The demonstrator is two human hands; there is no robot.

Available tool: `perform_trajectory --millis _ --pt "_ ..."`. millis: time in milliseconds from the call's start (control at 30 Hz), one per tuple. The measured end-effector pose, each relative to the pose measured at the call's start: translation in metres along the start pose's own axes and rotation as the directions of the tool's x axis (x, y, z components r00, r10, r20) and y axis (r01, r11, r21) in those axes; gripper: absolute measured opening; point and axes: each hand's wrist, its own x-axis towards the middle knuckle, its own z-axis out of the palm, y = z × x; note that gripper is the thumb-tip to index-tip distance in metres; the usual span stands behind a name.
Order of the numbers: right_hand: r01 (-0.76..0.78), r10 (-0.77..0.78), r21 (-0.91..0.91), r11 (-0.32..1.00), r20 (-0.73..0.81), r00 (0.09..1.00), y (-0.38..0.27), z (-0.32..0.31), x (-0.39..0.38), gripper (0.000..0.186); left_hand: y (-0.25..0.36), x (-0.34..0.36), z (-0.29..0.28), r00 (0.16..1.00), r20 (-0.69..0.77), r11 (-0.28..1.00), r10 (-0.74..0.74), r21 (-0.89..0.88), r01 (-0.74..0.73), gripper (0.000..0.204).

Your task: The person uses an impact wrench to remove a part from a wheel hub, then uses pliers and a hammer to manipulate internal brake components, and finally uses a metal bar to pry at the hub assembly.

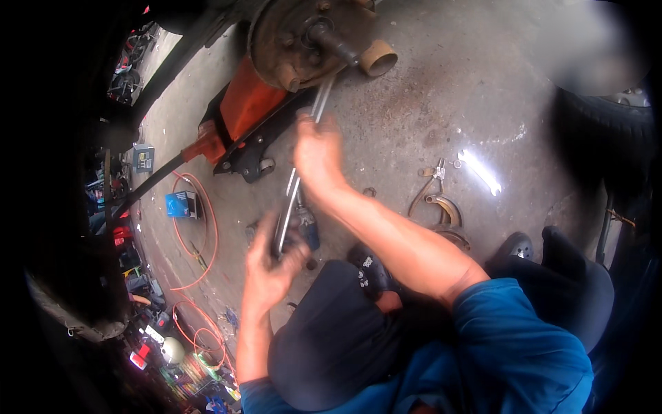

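Note:
My right hand [317,148] is closed around the upper part of a long, shiny metal bar [292,186]. My left hand [269,259], blurred by motion, wraps the bar's lower end, where a dark part shows between thumb and fingers. The bar slants up and away to a rusty round wheel hub assembly [279,45] with a thick central shaft. Its far tip passes behind or under that assembly, so I cannot tell whether they touch. A tan, open-ended cylinder [379,59] sits on the assembly's right side.
Left of the bar stands an orange floor jack [252,100]. A blue power tool [308,231] lies behind my left hand. On the floor are a wrench [479,171], pliers [438,170], curved brake shoes [447,209], a blue box [181,205] and an orange hose [215,231]. A tyre [607,131] is far right.

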Motion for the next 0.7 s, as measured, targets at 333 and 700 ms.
perform_trajectory --millis 333,700 --pt "0.081 -0.081 0.016 0.997 0.381 0.921 0.004 -0.005 0.001 0.066 -0.013 0.050 -0.037 0.961 -0.276 0.967 0.006 0.246 0.065 0.033" --pt "0.135 -0.066 -0.123 0.983 0.448 0.892 0.013 -0.001 0.006 0.052 -0.035 0.063 -0.069 0.935 -0.210 0.889 0.284 0.423 -0.175 0.029"
